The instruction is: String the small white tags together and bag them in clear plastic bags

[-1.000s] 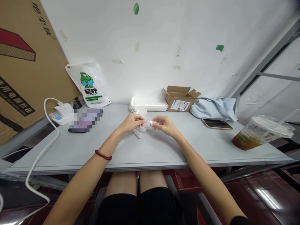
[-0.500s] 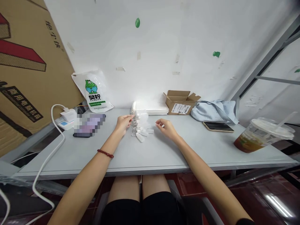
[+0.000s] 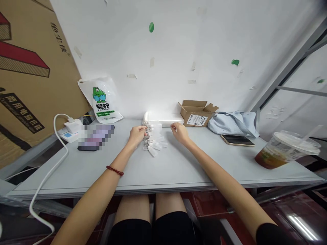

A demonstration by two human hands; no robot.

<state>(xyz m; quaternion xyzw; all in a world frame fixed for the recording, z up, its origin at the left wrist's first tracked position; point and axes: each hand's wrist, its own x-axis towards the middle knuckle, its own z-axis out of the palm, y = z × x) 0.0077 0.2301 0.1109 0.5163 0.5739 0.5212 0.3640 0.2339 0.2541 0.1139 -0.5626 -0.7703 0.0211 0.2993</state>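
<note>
Several white, translucent key tags (image 3: 156, 139) with metal rings lie in a row on the table, their rings at the left ends. My left hand (image 3: 138, 134), with a dark red bead bracelet (image 3: 114, 170) on the wrist, pinches at the rings near the row's far end. To the right of the tags, my right hand (image 3: 180, 133) hovers with its fingers curled together. Whatever its fingertips may hold is too small to make out. Behind both hands a flat white stack (image 3: 166, 117) rests against the wall, close to the right fingertips.
An opened cardboard box (image 3: 195, 114), a light blue cloth bag (image 3: 227, 123), a phone (image 3: 237, 140) and a cup of drink (image 3: 278, 149) stand along the right. To the left are a white plastic bag (image 3: 102, 100), a blurred phone (image 3: 97, 137), a charger with cable (image 3: 74, 126) and a large carton (image 3: 33, 78).
My right hand has moved slightly away from me, toward the white stack, and its fingers have drawn in. My left hand stays at the rings. The view has tilted a little.
</note>
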